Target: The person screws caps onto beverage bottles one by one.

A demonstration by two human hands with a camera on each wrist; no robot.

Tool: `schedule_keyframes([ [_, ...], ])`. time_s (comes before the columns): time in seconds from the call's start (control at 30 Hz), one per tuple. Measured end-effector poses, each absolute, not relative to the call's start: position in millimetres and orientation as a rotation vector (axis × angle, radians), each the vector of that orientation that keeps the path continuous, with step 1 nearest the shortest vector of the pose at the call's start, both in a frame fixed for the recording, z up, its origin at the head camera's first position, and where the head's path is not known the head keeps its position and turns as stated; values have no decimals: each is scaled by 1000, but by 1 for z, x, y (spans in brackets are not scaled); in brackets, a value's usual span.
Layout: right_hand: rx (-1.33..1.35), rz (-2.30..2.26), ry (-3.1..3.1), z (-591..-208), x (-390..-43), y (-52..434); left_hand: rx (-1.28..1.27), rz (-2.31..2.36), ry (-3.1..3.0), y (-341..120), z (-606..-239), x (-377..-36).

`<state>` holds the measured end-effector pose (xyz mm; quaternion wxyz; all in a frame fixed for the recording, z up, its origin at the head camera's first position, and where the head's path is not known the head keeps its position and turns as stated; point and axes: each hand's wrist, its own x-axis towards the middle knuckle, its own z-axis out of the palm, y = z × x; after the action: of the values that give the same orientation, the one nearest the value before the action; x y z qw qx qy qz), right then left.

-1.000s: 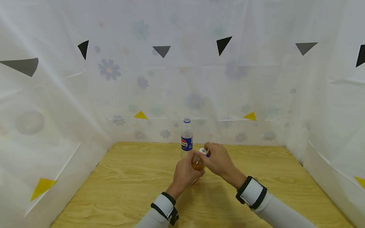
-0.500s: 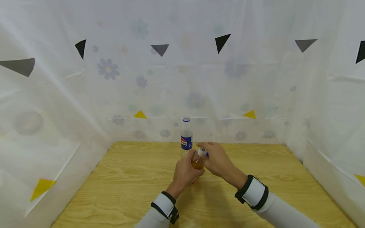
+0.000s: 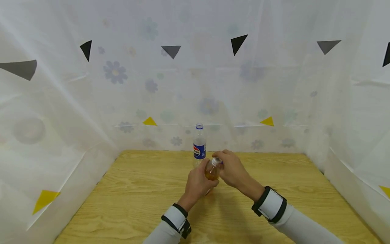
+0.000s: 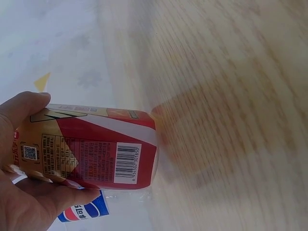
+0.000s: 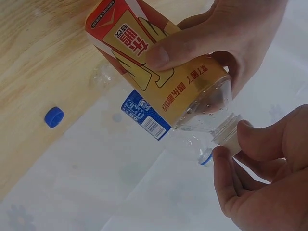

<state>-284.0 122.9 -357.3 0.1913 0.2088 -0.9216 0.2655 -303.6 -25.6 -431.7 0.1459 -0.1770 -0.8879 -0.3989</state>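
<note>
My left hand (image 3: pixel 197 183) grips a drink bottle (image 4: pixel 106 149) with a red and gold label, its fingers and thumb around the body. The bottle is partly filled with amber liquid, seen through its clear shoulder in the head view. At its neck, the thumb and fingers of my right hand (image 3: pixel 235 171) pinch the white cap (image 5: pixel 229 137). Just behind stands a clear Pepsi bottle (image 3: pixel 199 150) with a blue label and an uncapped mouth; its lower part is hidden by my left hand.
A loose blue cap (image 5: pixel 54 117) lies on the wooden table (image 3: pixel 137 189), beyond the bottles. White patterned sheeting (image 3: pixel 195 84) encloses the table at the back and both sides.
The fingers of my right hand have loosened from around the white cap, shifted, and closed on it again. My left hand keeps its grip on the drink bottle, which stays in place.
</note>
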Motion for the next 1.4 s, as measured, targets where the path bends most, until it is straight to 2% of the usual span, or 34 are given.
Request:
schedule_keyframes([
  [1.4, 576, 583, -2524, -365, -291, 116, -505, -1070, -2546, -24, -432, -305],
])
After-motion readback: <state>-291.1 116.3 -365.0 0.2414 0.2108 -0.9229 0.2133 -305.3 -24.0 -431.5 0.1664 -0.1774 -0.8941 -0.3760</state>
